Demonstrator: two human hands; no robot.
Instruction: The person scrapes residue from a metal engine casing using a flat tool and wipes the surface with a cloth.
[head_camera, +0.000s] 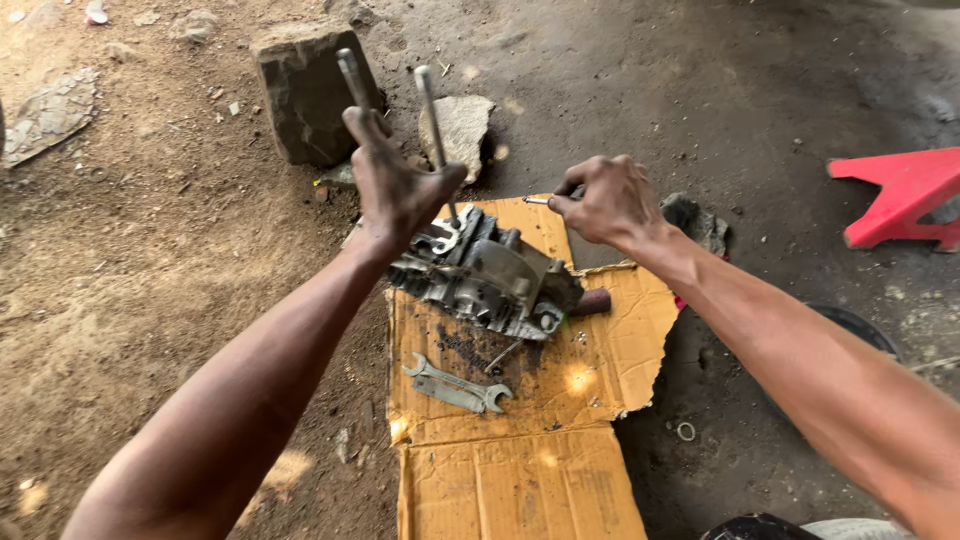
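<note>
left hand gripping two rods | right hand pinching one bolt | one engine sitting mid-cardboard | two wrenches lying below it

Outdoor repair workshop: dirt floor, engine part on cardboard, spanners, stone block.

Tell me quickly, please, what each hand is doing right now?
Left hand: closed around two long metal rods standing up from the engine casing.
Right hand: closed, pinching a small metal pin.
</note>
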